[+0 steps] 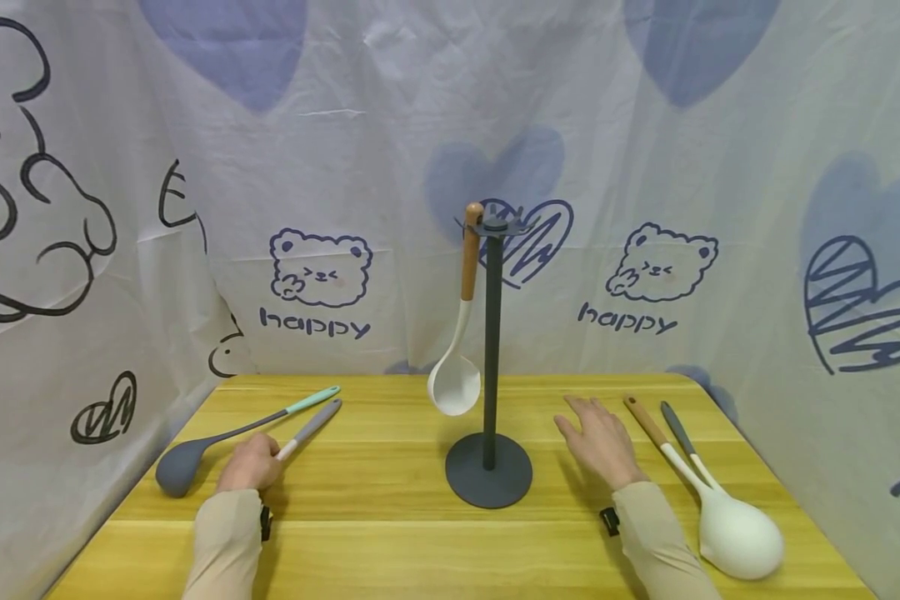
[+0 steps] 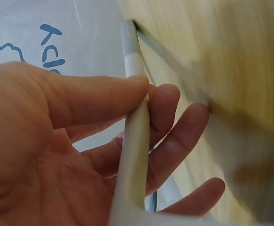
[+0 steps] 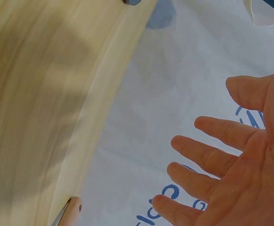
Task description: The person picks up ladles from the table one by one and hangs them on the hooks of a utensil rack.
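Observation:
My left hand (image 1: pixel 249 465) pinches a kitchen utensil (image 1: pixel 313 427) with a grey handle and a white neck, thumb against fingers on the neck. Its head is hidden in the head view; a widening white part (image 2: pixel 137 216) shows at the bottom of the left wrist view. With its fingers spread, my right hand (image 1: pixel 600 440) hovers over the table, holding nothing. A dark metal stand (image 1: pixel 492 350) rises between the hands. From its top hooks hangs a white ladle (image 1: pixel 456 387) with a wooden handle.
Left of my left hand lies a dark grey ladle (image 1: pixel 180 467) with a mint handle end. At the right edge lie a wooden-handled white utensil (image 1: pixel 648 421) and a grey-handled one (image 1: pixel 677 427), overlapping at a large white bowl (image 1: pixel 742 537). Printed cloth (image 1: pixel 405 167) surrounds the table.

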Tool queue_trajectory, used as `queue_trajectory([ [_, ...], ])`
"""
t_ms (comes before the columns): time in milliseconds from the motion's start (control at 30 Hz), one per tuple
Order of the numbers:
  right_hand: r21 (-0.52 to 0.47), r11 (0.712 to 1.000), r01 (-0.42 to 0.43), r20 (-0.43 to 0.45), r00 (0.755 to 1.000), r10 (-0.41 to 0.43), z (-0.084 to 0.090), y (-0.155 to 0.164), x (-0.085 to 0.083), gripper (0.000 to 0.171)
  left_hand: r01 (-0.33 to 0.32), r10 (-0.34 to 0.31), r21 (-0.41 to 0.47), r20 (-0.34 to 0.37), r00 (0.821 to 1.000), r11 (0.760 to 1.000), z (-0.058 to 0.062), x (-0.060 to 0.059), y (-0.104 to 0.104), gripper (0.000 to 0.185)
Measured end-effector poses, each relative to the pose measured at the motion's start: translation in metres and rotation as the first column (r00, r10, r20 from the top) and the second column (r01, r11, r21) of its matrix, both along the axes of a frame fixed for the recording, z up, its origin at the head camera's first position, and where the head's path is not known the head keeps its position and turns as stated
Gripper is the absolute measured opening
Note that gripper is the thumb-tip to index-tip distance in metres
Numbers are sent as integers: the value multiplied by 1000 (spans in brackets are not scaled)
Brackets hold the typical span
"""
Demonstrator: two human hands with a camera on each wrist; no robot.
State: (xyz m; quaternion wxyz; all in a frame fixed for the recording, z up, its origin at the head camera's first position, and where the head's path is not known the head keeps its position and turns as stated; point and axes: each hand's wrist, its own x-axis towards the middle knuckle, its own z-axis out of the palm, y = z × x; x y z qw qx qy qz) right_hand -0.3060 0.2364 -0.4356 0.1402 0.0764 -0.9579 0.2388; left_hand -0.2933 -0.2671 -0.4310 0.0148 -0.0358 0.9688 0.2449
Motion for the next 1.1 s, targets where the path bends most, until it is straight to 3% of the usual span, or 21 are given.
queue_trajectory([
  [500, 11, 1000, 3, -3, 1000, -3, 0, -3, -1, 50, 8, -7, 35, -10, 1000, 999, 4, -2, 6, 31],
  [733, 48, 999, 15, 57, 998, -18, -3, -4, -1, 54, 10, -6, 51, -84, 996, 999, 7, -4, 13, 27],
  [1100, 101, 995, 15, 55, 998, -21, -4, -9, 0, 58, 41, -13, 127, -215, 976, 991, 10, -5, 25, 24],
])
